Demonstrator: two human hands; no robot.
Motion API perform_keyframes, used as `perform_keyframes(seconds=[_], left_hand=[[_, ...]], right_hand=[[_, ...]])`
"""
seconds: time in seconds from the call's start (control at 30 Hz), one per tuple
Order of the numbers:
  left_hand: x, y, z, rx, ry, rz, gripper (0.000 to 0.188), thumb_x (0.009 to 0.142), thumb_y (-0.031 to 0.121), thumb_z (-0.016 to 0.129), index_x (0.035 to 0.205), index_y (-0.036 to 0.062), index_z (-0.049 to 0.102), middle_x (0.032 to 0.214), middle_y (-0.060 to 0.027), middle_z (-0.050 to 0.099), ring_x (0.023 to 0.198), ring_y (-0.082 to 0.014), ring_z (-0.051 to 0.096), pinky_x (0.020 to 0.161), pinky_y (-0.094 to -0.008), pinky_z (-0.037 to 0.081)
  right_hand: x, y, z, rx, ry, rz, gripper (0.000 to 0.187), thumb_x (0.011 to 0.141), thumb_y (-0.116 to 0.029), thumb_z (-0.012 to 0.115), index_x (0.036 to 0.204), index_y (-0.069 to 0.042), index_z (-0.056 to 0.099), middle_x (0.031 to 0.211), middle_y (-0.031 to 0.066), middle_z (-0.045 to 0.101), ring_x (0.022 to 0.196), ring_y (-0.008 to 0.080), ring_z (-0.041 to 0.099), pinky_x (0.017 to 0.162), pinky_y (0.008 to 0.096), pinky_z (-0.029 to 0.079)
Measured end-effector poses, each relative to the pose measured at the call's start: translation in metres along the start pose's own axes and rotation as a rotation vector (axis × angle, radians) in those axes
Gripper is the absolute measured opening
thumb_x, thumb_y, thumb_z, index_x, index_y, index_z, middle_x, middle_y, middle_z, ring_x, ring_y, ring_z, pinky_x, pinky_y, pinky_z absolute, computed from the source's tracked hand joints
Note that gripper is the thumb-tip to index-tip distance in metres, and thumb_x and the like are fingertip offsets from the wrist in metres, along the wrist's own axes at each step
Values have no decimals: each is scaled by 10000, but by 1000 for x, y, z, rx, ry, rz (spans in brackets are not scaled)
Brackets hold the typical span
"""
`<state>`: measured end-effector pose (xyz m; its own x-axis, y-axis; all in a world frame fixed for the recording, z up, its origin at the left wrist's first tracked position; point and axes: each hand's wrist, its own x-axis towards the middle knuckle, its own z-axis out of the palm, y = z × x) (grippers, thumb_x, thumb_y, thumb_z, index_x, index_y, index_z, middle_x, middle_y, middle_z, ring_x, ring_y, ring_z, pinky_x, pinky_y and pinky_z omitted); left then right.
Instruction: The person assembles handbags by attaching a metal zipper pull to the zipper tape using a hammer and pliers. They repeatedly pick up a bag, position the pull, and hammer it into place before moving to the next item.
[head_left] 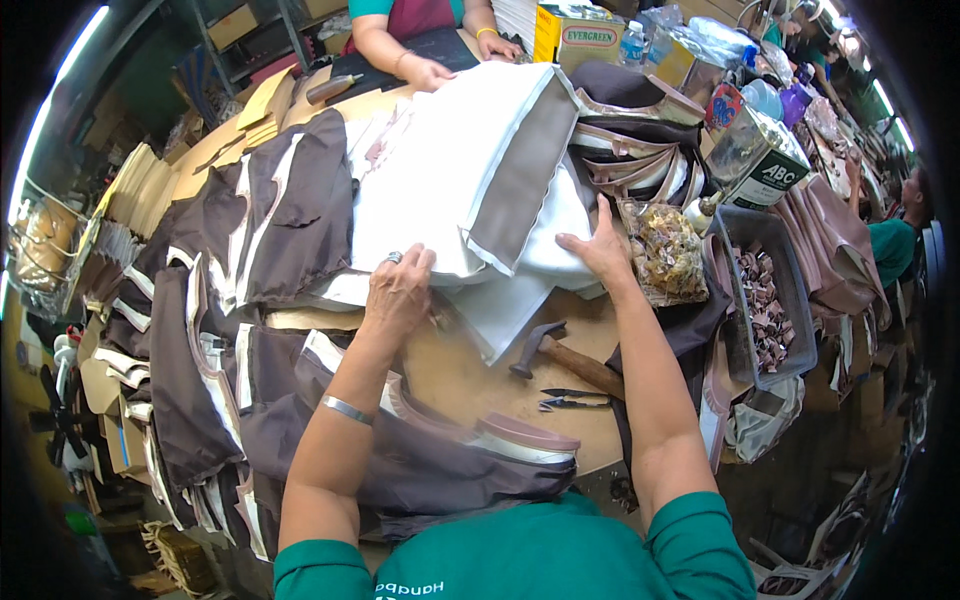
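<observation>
A large white sheet of soft material (430,170), with one side turned over to a grey face (513,165), lies across the middle of the table. My left hand (402,285), a ring on one finger, has its fingers closed at the sheet's near edge. At the right, my right hand (603,250) is open against another white piece (560,215), thumb stretched out from the fingers. Below the sheet, a hammer (575,362) with a wooden handle rests beside small black thread snips (573,399).
Dark brown fabric pieces with white and pink edging (290,220) are piled at left and front. A co-worker's hand (428,73) touches the sheet's far edge. At right stand a bag of small bits (663,250), a grey bin of scraps (740,225) and a tin (755,160).
</observation>
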<state>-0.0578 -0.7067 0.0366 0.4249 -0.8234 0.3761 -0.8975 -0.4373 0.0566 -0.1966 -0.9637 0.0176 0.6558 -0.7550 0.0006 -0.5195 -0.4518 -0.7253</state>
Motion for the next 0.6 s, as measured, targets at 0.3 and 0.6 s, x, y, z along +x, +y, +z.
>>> perform_keyframes(seconds=[0.3, 0.6], left_hand=[[-17, 2, -11, -115, -55, 1, 100, 728, -10, 459, 815, 38, 459, 740, -142, 584, 626, -322, 573, 586, -379, 458], [-24, -7, -16, -121, -91, -31, 297, 676, -39, 506, 961, 45, 516, 808, -102, 635, 722, -272, 615, 604, -353, 464]], right_hand=[[-9, 22, 4, 743, -308, 131, 964, 595, -142, 698, 1362, 31, 141, 1142, 206, 472, 933, 214, 537, 802, 275, 437], [-9, 12, 24, 1098, -185, 284, 1002, 648, -127, 710, 1370, -17, 24, 1142, 219, 419, 978, 275, 509, 784, 370, 473]])
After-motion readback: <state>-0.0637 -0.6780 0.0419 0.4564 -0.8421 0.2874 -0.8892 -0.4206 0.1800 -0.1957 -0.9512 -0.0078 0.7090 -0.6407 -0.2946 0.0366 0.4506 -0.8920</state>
